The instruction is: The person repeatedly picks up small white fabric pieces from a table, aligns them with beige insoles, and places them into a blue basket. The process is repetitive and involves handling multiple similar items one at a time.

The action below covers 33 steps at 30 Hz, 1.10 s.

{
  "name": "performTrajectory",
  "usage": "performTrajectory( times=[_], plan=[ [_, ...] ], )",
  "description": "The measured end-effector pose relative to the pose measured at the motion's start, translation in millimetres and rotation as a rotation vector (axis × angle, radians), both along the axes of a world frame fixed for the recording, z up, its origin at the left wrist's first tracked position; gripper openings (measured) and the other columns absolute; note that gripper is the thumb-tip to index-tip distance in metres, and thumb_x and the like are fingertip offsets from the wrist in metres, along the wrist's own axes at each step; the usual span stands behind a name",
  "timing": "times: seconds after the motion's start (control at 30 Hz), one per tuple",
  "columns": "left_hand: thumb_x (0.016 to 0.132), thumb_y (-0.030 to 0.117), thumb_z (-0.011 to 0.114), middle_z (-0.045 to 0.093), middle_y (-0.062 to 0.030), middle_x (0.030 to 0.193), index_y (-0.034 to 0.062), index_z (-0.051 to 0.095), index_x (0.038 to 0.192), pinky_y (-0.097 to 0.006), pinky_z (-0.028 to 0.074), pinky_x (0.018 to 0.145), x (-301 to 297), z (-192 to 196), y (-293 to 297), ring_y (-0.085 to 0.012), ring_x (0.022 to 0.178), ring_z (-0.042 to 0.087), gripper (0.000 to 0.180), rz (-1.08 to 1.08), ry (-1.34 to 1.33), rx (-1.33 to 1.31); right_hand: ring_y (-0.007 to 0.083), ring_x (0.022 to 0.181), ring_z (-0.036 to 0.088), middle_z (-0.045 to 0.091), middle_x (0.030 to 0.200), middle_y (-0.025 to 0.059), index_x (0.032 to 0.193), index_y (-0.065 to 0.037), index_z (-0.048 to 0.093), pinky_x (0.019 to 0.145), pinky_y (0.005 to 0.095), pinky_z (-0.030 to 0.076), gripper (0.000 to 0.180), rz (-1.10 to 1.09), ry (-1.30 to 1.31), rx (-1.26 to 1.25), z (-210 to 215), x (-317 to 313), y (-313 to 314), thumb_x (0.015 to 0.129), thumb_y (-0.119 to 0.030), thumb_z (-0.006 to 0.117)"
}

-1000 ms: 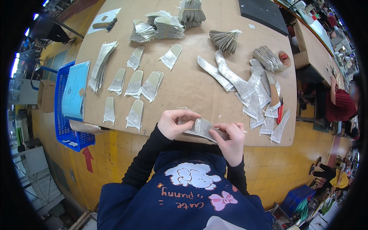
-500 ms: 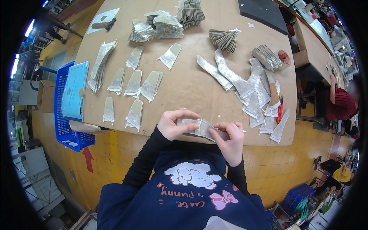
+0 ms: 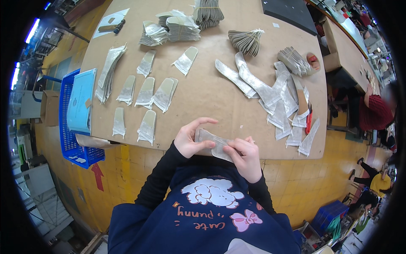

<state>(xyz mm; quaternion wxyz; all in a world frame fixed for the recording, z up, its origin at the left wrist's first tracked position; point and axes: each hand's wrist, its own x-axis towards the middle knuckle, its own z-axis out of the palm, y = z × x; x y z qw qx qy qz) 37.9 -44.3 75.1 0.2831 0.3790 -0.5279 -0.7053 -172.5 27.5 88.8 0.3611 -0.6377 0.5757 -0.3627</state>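
Observation:
Between my two hands, at the table's near edge, is a pale grey fabric piece [image 3: 220, 149] with a folded or overlapping part in its middle. My left hand [image 3: 191, 139] grips its left end, thumb on top and index finger raised in a curve. My right hand [image 3: 245, 156] pinches the right part between thumb and fingers. Small grey tapered pieces [image 3: 145, 91] lie in loose rows to the left. On the right is a heap of longer curved whitish pieces [image 3: 270, 95], with red-handled scissors [image 3: 309, 118] beside it.
Banded bundles of grey pieces [image 3: 182, 28] stand at the back, near a hammer [image 3: 118, 27]. A fanned bundle [image 3: 246, 41] and a tape roll [image 3: 313, 62] sit at right. A blue basket [image 3: 64, 108] with a light-blue folder [image 3: 82, 101] adjoins the left edge. A black board [image 3: 289, 15] lies far right.
My right hand has shifted left and slightly down, closer to my left hand, with its fingers now over the fabric piece's middle. The left index finger has lifted off the piece.

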Motion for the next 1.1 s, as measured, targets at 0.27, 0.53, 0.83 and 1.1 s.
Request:
performTrajectory(
  times=[0.27, 0.53, 0.83, 1.1],
  plan=[
    [0.084, 0.015, 0.075, 0.059, -0.0123, 0.128, 0.0073, 0.045, 0.145, -0.039, 0.048, 0.094, -13, -25, 2, -0.0332, 0.113, 0.059, 0.068, -0.196, -0.369, -0.8, 0.0084, 0.092, 0.06, 0.068, 0.098, 0.006, 0.117, 0.005, 0.064, 0.085, 0.021, 0.044, 0.024, -0.638, -0.583, 0.277, -9, -47, 6, 0.094, -0.003, 0.064],
    [0.088, 0.018, 0.073, 0.06, -0.0051, 0.095, 0.0039, 0.061, 0.118, -0.031, 0.049, 0.069, -19, -26, -19, -0.0173, 0.081, 0.061, 0.035, -0.15, -0.451, -0.406, 0.018, 0.111, 0.061, 0.062, 0.125, 0.0147, 0.143, 0.007, 0.038, 0.096, 0.0301, 0.047, 0.059, -0.504, -0.757, 0.196, 3, -47, 19, 0.09, 0.004, 0.064],
    [0.098, 0.007, 0.06, 0.066, -0.0112, 0.121, -0.0048, 0.052, 0.136, -0.026, 0.049, 0.093, -38, -15, -9, -0.0127, 0.109, 0.062, 0.04, 0.065, 0.117, 0.172, 0.014, 0.098, 0.065, 0.063, 0.12, 0.015, 0.142, 0.01, 0.039, 0.083, 0.0239, 0.052, 0.062, -0.36, -0.845, 0.231, 3, -10, 0, 0.087, 0.007, 0.068],
    [0.097, 0.009, 0.062, 0.067, -0.0125, 0.122, -0.0086, 0.047, 0.14, -0.024, 0.052, 0.084, -22, -17, -20, -0.012, 0.102, 0.065, 0.049, 0.151, 0.123, 0.29, 0.0131, 0.093, 0.066, 0.064, 0.12, 0.0153, 0.145, 0.01, 0.037, 0.077, 0.0231, 0.052, 0.066, -0.466, -0.779, 0.182, 12, -33, 1, 0.087, 0.007, 0.068]
  ],
)
